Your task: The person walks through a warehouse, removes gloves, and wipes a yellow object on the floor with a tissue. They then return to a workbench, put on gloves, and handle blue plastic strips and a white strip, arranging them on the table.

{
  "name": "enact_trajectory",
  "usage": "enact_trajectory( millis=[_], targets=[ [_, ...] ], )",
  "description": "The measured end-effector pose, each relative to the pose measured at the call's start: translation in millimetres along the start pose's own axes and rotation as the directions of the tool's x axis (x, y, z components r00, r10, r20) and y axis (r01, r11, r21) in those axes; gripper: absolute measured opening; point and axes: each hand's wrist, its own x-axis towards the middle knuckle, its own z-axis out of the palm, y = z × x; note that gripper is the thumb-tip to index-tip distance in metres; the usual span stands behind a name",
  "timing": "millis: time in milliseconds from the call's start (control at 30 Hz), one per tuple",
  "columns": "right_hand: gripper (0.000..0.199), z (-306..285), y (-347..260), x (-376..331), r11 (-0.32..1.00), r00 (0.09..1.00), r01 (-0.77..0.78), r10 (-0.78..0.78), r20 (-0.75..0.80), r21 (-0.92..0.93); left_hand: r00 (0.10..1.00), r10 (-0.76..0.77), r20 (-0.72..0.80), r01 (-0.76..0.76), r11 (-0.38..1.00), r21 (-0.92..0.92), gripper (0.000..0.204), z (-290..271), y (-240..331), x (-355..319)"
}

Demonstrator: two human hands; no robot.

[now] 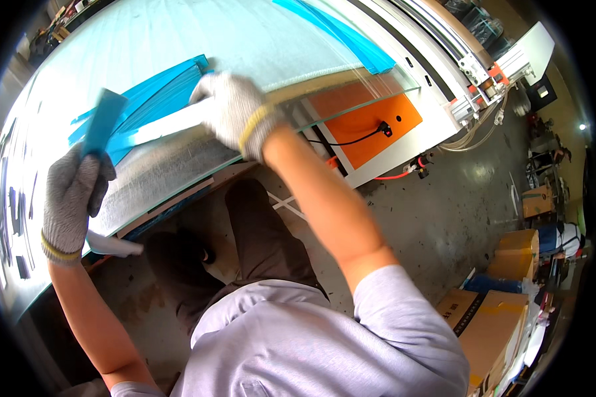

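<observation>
My left hand [76, 192], in a grey knit glove with a yellow-edged cuff, is closed on the lower end of a short blue strip [104, 116] that sticks upward. My right hand [235, 116], gloved alike and slightly blurred, is closed at the end of a white strip [169, 126]. That strip runs left along the near edge of the glass sheet [139, 40]. Creased blue film [159, 89] lies on the glass between my hands. A curled white piece [114, 245] hangs below my left hand; what holds it is hidden.
More blue film [351, 40] lies at the far right of the glass. An orange panel [371, 126] with a black plug and cable sits below the glass edge. A white machine rail [430, 73] runs along the right. Cardboard boxes [483, 331] stand on the floor at lower right.
</observation>
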Motion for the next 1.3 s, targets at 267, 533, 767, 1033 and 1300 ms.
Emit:
enact_trajectory(
  millis=[267,533,767,1033,1300],
  targets=[
    [0.031,27,-5,-5,0.804,0.894,0.429,-0.442,0.069,-0.412,0.998,-0.048,0.035,0.004,0.636,0.772,0.007,-6,-51,-39],
    [0.034,59,-22,63,0.775,0.911,0.384,-0.228,0.345,-0.501,0.981,0.188,-0.049,-0.080,0.620,0.781,0.015,-8,-93,-44],
    [0.038,83,-17,78,0.837,0.937,0.347,-0.324,0.128,-0.423,0.977,0.185,-0.103,-0.008,0.516,0.856,0.015,1,-101,-41],
    [0.038,62,-32,-147,0.824,0.844,0.441,-0.516,-0.148,-0.356,0.918,0.229,0.323,-0.394,0.452,0.800,0.011,90,-14,-63],
    [0.012,53,37,-255,0.929,0.990,0.140,-0.120,0.080,-0.342,0.828,0.186,0.530,-0.543,0.506,0.670,0.011,160,-15,-98]
  ],
)
